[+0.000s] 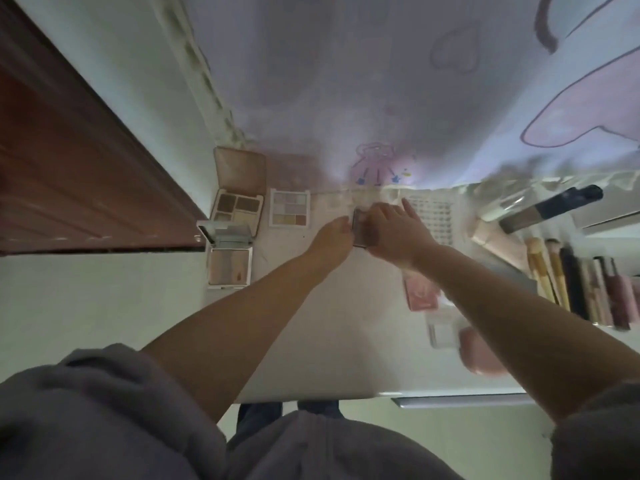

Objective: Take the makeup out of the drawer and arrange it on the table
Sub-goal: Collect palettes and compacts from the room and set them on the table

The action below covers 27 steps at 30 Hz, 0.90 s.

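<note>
Nearest the table [346, 358] edge lie pink cases, brushes [554, 271] ranked rightward. Farther on, the left hand [332, 239] and right hand [394, 233] pinch a small dark compact [362, 226] between them, seemingly to set it beside the open palettes [289, 211] along the back.

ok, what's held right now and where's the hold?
A small dark compact, held between both hands: left hand on its left edge, right hand on its right side, over the table. Exact finger placement is too blurred to tell.
</note>
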Each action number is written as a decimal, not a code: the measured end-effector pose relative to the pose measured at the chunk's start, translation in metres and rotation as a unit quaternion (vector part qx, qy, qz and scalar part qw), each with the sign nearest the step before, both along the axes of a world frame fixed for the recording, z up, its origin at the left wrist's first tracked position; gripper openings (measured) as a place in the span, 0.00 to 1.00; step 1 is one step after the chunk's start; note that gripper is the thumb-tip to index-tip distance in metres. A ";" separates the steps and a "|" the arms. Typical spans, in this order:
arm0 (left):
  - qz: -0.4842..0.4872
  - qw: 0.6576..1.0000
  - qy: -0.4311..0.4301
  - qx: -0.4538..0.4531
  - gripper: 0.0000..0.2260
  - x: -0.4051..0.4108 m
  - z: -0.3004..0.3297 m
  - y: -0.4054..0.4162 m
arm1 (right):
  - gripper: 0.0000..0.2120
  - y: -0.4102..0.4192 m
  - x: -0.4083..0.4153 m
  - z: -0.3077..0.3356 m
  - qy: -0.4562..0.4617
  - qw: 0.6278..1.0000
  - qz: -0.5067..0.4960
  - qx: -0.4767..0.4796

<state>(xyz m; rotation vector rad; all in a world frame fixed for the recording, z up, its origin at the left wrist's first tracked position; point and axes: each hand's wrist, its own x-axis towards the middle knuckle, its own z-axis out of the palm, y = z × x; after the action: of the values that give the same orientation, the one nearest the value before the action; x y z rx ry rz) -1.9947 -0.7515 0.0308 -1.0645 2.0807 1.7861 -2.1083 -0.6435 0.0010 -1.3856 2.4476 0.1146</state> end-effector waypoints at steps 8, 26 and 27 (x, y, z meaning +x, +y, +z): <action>0.180 0.849 0.077 0.491 0.23 0.046 0.007 -0.005 | 0.26 -0.001 0.037 0.044 -0.221 0.953 -0.013 -0.209; 0.240 0.743 0.112 0.614 0.26 0.141 0.002 -0.025 | 0.03 -0.031 0.071 0.055 -0.521 0.794 -0.223 -0.221; 0.258 0.753 0.101 0.597 0.24 0.141 0.000 -0.024 | 0.05 -0.032 0.072 0.050 -0.455 0.836 -0.216 -0.218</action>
<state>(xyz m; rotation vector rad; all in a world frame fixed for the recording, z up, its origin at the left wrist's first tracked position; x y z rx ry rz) -1.8532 -0.7755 0.0310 -1.0029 0.2610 2.8302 -2.0363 -0.6759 0.0507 -0.6862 1.8899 -1.0214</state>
